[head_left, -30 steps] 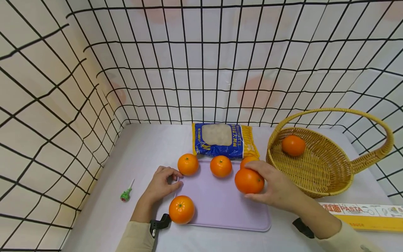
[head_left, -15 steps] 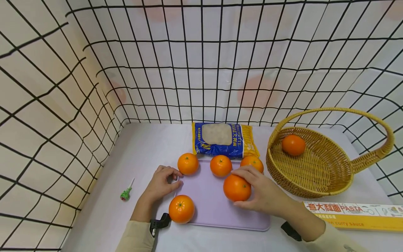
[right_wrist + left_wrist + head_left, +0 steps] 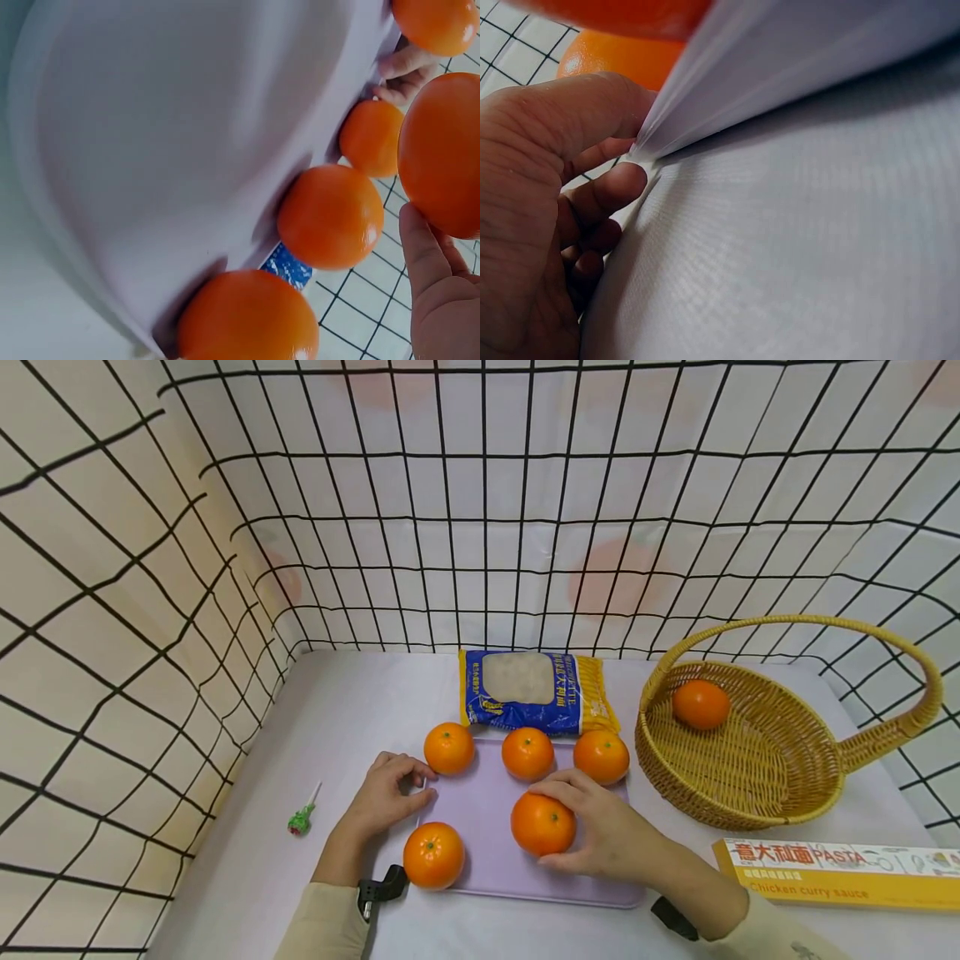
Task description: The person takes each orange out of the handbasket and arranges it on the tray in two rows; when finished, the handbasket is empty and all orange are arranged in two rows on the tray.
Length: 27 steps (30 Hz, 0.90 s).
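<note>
In the head view my right hand [image 3: 596, 831] holds an orange [image 3: 543, 823] above the lilac tray [image 3: 487, 868], fingers on its far side and thumb on its near side. My left hand [image 3: 390, 795] stays at the tray's left edge; in the left wrist view its thumb [image 3: 592, 109] reaches over the rim and the other fingers curl just outside it. Along the tray's back edge sit three oranges: left [image 3: 449, 748], middle [image 3: 528, 753] and right [image 3: 602, 757]. Another orange [image 3: 434, 856] rests at the front left corner, beside my left wrist.
A wicker basket [image 3: 750, 777] with a tall handle stands at the right, one orange-red fruit [image 3: 701, 704] inside. Behind the tray lies a blue and yellow pasta bag [image 3: 525, 689]. A pasta box [image 3: 840, 872] is at the front right, a lollipop [image 3: 302, 818] at the left. Black wire mesh [image 3: 480, 543] surrounds the table.
My right hand has carried its orange leftward and toward me over the tray, uncovering the back right orange and more of the pasta box. My left hand has stayed at the tray's edge.
</note>
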Available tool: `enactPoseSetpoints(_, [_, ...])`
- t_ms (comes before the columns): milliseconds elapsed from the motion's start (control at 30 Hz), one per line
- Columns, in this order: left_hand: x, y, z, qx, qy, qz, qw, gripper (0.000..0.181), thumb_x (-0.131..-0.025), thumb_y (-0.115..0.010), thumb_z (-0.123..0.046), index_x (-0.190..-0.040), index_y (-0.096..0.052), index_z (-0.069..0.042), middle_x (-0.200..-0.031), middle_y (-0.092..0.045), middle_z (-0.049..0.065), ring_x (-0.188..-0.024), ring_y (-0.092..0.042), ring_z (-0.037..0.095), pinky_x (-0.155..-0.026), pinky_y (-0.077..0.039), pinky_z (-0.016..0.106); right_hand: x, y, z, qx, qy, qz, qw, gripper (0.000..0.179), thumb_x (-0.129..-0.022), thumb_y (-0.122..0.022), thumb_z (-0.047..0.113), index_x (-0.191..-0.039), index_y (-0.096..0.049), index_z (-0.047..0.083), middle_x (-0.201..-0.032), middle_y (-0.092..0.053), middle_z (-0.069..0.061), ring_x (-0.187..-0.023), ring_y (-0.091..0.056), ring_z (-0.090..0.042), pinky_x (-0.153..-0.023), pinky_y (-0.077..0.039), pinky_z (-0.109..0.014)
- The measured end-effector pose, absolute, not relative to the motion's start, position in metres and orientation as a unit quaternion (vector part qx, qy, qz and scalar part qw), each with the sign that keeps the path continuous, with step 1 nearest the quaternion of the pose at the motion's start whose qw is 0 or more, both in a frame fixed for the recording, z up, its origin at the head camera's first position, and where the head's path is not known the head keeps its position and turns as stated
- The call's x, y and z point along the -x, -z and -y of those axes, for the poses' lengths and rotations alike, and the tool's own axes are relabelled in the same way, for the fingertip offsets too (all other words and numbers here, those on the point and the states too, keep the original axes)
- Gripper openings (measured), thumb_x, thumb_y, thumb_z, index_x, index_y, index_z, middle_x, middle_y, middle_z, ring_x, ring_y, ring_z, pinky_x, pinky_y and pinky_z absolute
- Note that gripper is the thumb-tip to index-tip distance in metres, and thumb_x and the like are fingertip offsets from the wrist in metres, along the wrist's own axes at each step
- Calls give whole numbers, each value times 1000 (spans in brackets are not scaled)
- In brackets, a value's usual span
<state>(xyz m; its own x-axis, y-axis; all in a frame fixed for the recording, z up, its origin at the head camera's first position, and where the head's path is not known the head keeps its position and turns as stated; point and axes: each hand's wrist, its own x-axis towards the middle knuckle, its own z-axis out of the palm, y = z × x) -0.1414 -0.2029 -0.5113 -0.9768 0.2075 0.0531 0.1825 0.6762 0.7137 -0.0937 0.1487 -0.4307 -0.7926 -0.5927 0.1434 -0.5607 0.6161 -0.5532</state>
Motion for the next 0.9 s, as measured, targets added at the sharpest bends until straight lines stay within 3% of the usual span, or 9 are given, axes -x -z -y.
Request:
enactPoseSetpoints(333, [141,510,202,-103,-392,-914,23,19,-83,-81,-24,-98,-72,-27,-85,-58,-10,-102,-45,16,-88,-36,37,92,436,-138,323,284,-900,70,82,-71,-91,44,-140,-55,17,-139,-59,4,-127,-57,-14,-109,-48,-46])
enactPoseSetpoints(467, [141,509,201,-102,-393,-914,25,19,-83,-82,-24,-98,-72,-27,-85,-59,-10,-102,-45,16,-88,-37,37,89,437,-134,324,279,-899,96,78,-73,-90,44,-138,-55,18,-142,-58,2,-134,-54,-19,-113,-44,-49])
enactPoseSetpoints(667, [141,509,202,-104,-392,-914,25,19,-83,-82,-24,-99,-72,-27,-86,-59,-10,-102,-45,16,-88,-36,36,85,440,-129,321,275,-896,137,73,-76,-87,44,-138,-54,25,-142,-56,8,-135,-51,-14,-114,-43,-49])
enactPoseSetpoints(900, [140,509,202,-102,-393,-913,26,19,-83,-82,-24,-98,-72,-27,-86,-59,-10,-102,-45,15,-89,-37,36,83,446,-125,329,262,-896,145,72,-77,-86,46,-138,-53,27,-141,-55,11,-134,-52,-14,-113,-44,-48])
